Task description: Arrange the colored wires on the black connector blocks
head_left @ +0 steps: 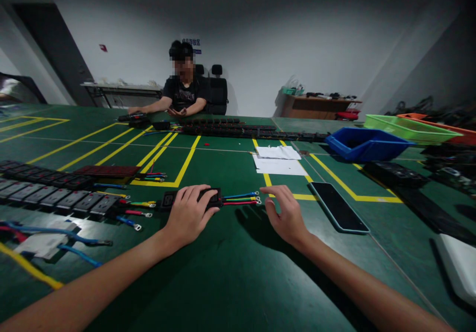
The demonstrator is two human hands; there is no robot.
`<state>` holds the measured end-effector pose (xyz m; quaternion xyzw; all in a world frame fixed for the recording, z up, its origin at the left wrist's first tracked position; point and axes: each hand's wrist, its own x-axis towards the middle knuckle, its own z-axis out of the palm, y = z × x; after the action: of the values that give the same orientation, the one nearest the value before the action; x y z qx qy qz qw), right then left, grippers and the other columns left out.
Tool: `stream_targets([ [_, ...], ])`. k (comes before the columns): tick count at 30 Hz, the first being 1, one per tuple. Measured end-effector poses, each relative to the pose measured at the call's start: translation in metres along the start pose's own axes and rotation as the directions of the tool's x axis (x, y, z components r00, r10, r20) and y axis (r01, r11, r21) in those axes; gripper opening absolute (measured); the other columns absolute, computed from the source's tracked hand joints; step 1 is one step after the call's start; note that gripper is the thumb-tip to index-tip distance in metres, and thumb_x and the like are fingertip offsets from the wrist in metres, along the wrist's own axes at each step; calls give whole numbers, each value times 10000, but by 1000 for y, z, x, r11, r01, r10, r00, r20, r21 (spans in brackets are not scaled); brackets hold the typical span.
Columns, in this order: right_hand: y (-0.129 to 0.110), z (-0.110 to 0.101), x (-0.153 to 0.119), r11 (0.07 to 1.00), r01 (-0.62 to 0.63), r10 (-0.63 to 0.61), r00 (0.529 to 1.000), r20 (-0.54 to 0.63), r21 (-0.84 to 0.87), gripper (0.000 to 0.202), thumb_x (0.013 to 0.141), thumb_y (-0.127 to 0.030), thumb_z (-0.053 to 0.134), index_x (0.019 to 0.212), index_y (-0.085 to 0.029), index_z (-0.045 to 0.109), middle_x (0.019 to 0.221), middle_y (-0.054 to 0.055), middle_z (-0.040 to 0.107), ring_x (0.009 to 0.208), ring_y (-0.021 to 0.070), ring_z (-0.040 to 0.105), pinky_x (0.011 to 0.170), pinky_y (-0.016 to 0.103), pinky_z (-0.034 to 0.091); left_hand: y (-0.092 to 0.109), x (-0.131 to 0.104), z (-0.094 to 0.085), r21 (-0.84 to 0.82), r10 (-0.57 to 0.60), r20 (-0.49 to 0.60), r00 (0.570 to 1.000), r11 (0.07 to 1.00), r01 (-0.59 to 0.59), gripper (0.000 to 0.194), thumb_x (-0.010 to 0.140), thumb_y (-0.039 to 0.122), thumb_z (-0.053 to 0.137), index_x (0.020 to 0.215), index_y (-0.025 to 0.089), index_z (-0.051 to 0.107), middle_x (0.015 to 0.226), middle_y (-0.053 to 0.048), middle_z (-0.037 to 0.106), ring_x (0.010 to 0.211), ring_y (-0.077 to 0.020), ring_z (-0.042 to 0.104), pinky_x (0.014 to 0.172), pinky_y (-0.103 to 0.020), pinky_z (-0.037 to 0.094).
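My left hand is wrapped over a short black socket module lying on the green table. Blue, yellow-green and red wires run from the module's right end and finish in metal ring terminals. Just right of those terminals is my right hand, its thumb and fingers apart and curved, with nothing between them. Whether a fingertip touches a terminal I cannot tell. Left of the module lie rows of joined sockets with wires and ring terminals at their ends.
A phone lies right of my right hand, with white paper beyond. Blue and green bins stand at the right. Across the table sits a person beside long black strips. Loose thick cables lie front left.
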<state>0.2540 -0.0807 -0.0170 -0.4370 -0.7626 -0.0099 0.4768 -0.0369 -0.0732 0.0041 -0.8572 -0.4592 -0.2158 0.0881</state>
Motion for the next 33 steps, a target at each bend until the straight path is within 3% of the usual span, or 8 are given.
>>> stream_targets([
  [7,5,3,0,954,-178,217,965,147,-239,165,947,-218,537,1007,-231,691,864,54,747,844,269,635,732,405,433,-1,-2,0,-12,-3,-10,1000,1000,3,408,995,380,588,1374,228,582,1357,-113,606,1248,-304,551,1052,-521,429],
  [13,4,4,0,945,-169,224,958,179,-280,170,942,-235,536,1020,-239,688,935,58,765,871,275,641,739,397,410,-1,-3,1,-14,-11,-53,999,1000,10,415,990,374,595,1378,226,580,1358,-118,600,1248,-310,549,1042,-515,438],
  [19,1,0,2,984,-134,146,984,105,-119,221,914,-196,536,1105,-216,645,856,46,730,830,251,656,767,399,429,-1,-4,1,-9,0,-71,998,1000,0,409,993,372,593,1370,217,572,1347,-123,605,1235,-308,551,1038,-519,438],
  [26,-8,-6,-1,985,98,-110,991,80,139,261,921,-164,539,1157,-239,619,879,58,716,835,251,648,759,405,523,0,-2,1,-5,-7,-33,999,1000,6,399,985,372,602,1357,226,591,1343,-118,615,1237,-308,558,1039,-517,435],
  [29,-8,-5,-3,985,137,-145,987,72,103,265,916,-165,547,1157,-245,623,907,65,726,857,261,651,774,429,523,1,0,0,3,-3,-14,1000,1000,3,396,994,385,584,1355,223,594,1339,-119,619,1236,-307,562,1035,-518,435],
  [33,-7,-4,-2,995,81,-86,994,-74,-62,200,938,-198,540,1111,-236,633,993,96,716,925,279,641,837,462,488,1,0,-1,6,-6,2,1000,1000,6,409,1000,402,567,1367,223,588,1343,-118,619,1237,-309,563,1040,-527,435],
])
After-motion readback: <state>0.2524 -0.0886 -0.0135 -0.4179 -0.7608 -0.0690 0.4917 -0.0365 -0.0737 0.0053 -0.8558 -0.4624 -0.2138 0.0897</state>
